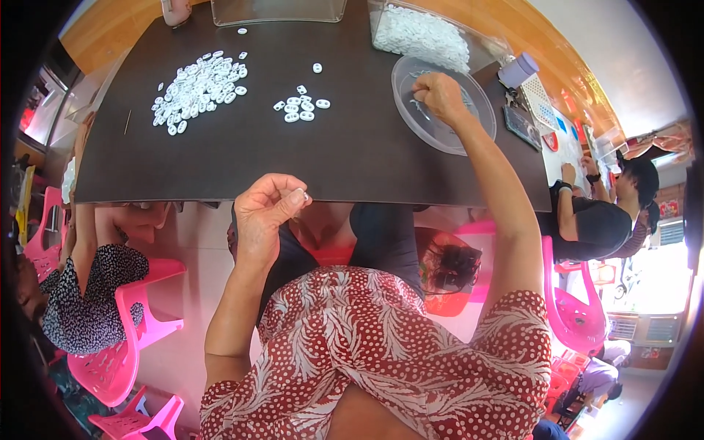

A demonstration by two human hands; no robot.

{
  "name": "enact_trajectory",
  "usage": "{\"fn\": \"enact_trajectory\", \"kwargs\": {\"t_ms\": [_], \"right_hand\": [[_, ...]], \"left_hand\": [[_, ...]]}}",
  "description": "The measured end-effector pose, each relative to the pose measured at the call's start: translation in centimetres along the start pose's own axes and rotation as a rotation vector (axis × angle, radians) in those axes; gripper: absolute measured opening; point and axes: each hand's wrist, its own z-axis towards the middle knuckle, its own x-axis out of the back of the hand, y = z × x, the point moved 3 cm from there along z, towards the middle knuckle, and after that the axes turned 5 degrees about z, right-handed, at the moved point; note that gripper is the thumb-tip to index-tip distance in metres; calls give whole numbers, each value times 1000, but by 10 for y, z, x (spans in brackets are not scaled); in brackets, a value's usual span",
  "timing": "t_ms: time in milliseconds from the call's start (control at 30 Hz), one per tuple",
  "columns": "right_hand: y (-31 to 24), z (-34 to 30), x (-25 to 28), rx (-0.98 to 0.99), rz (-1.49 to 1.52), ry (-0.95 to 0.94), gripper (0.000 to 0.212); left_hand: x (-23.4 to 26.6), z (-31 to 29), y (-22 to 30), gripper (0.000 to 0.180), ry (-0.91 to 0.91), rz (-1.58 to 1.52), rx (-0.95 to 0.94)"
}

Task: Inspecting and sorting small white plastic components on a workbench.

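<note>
In the head view, the person's left hand (268, 209) is at the near edge of the dark brown, smooth tabletop (220, 165), thumb and fingertips pinched on a tiny whitish piece (306, 196) whose exact shape is too small to tell. The right hand (443, 100) is over the round, shallow, clear plastic dish (419, 123) on the right, its fingers bunched together; whether they grip anything cannot be told. Thin grey-blue bits (467, 96) lie in that dish. A small cluster of white oval pieces with dark holes (302, 108) lies beyond the left hand, near the middle, with one matching white oval piece (317, 68) apart beyond it. A larger heap of similar white pieces (198, 89) spreads on the left. Just beyond the dish stands a clear rectangular plastic tub (378, 22) filled with whitish translucent pieces (425, 37).
</note>
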Motion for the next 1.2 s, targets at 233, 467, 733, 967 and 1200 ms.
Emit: {"fn": "enact_trajectory", "kwargs": {"t_ms": [233, 467, 733, 967, 1200], "right_hand": [[-1, 2, -7, 47, -82, -27, 13], [-32, -18, 16, -39, 174, 56, 10], [-140, -64, 20, -163, 909, -6, 9], [-192, -82, -14, -58, 1158, -127, 9], [-203, -87, -23, -126, 1263, -154, 10]], "left_hand": [[1, -2, -2, 10, 5, -27, 7], [-3, 1, 3, 11, 23, -86, 7], [-10, 1, 6, 11, 41, -117, 0], [-14, -5, 9, 14, 75, -129, -17], [-8, -9, 8, 12, 119, -89, -70]]}}
